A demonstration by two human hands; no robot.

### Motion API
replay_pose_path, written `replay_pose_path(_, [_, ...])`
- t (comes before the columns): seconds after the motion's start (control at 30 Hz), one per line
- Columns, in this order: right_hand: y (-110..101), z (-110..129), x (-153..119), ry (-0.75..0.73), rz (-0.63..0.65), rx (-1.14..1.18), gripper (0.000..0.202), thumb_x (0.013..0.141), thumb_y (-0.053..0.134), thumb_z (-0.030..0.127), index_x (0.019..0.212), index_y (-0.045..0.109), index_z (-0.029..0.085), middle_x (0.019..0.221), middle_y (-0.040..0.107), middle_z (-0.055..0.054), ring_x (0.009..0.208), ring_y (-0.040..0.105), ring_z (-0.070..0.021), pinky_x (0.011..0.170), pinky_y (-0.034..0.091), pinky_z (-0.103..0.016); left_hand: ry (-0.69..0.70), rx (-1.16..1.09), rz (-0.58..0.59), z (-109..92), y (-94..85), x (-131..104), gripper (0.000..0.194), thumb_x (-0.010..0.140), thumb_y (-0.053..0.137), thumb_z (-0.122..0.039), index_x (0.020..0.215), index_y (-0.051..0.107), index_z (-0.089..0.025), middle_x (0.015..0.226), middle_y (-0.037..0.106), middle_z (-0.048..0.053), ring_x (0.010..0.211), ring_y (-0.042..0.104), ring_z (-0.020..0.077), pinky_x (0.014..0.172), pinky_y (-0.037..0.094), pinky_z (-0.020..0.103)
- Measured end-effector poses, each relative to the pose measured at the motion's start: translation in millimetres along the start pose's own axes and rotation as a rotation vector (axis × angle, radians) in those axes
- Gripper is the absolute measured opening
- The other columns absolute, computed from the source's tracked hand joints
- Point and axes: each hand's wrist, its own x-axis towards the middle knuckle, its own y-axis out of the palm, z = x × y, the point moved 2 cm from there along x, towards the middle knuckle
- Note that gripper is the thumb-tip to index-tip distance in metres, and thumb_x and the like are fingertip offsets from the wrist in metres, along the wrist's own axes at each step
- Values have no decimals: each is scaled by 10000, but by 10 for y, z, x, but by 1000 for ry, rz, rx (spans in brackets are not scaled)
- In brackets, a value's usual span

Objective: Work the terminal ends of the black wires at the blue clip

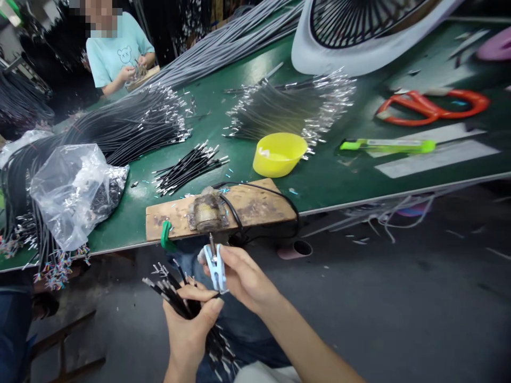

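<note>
My left hand [189, 330] is closed round a bundle of short black cables [175, 298] with bare silvery ends. Its thumb and forefinger pinch one cable whose end lies at the tip of a light blue clothespin [217, 271]. My right hand [243, 276] grips that clothespin by its arms. The clothespin sits around the thin metal shaft [212, 242] of a small motor [208, 211], which is fixed on a wooden board [259, 202] at the table's edge. The fingers of my right hand are partly hidden behind the clothespin.
On the green table [239, 159] lie a pile of short cables [189, 167], a yellow dish [279, 154], a green marker [387, 146], orange-handled scissors [435, 106], a plastic bag [75, 186] and long cable bundles [131, 117]. A fan [339, 58] stands behind. Across the table sits another person [120, 53].
</note>
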Motion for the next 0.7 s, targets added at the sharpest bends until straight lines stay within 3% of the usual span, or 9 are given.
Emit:
replay_pose_path(0.2, [-296,-177,-9,39,-81,69,457,628,654,633,624,677,176,562,597,-12,531,494,-124,528,401,-241,-17,-2,22,-43,-10,-40,45,652,730,-237,621,707,-213,578,620,20,593,565,179,644,458,335])
replay_pose_path(0.33, [-468,-167,-195,-207,-218,-223,327,702,675,494,622,649,178,577,545,6,537,449,-109,515,377,-227,-23,21,21,-7,-47,-90,106,636,731,-292,596,686,-205,566,621,33,566,571,194,590,469,342])
replay_pose_path(0.4, [-450,-112,-326,-396,-242,-441,252,756,658,356,582,609,181,562,513,11,544,447,-115,502,367,-228,-29,59,4,12,-61,-126,153,637,727,-339,577,676,-207,538,607,39,529,558,195,547,468,342])
replay_pose_path(0.5, [-310,-46,-475,-611,-144,-717,174,773,620,195,600,600,185,559,530,4,546,468,-127,508,387,-245,-31,142,-36,10,-73,-183,155,658,714,-346,585,678,-213,537,608,44,531,561,201,562,481,358])
replay_pose_path(0.7, [-121,-36,-544,-751,-62,-972,147,778,564,88,666,617,168,588,582,-20,554,508,-137,539,435,-281,-125,129,-36,22,-93,-234,66,654,721,-247,611,692,-206,611,644,33,615,591,185,654,491,327])
